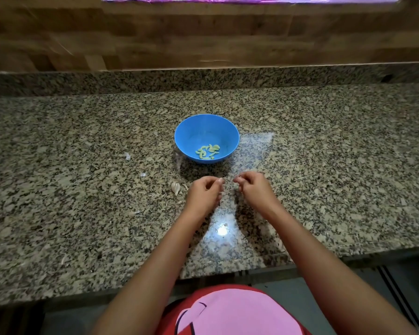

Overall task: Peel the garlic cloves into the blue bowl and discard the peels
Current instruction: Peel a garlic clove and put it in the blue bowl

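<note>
Seemingly, the peeling step was in hand, going by the head view. The left hand (205, 192) and the right hand (252, 187) hovered close together just above the surface (324, 165), fingers curled in and fingertips turned toward each other with a small gap between them. Whether either hand pinched a clove or a scrap of skin could not be told; anything held was hidden inside the curled fingers.

Just beyond both hands stood the blue bowl (179, 135), round, smooth and plastic-looking. At its bottom lay a small heap of peeled cloves (208, 151), curved, glossy and pale greenish in this light. Just outward of the left hand lay an unpeeled clove (175, 187), plump, pointed and wrapped in dry, papery white skin. Peel scraps (127, 155), thin, pale and curled, were scattered farther out on that same side. The surface was polished speckled granite, hard and reflective, with a bright glare spot nearer the body than the hands.

By the look of it, most cloves were done and few remained. The next move would likely call for a fingernail to catch the brittle skin at a tip, a firm pinch on the slippery bare clove, and a short reach forward to the bowl. The flimsy scraps would then need gathering, and might cling or drift.
</note>
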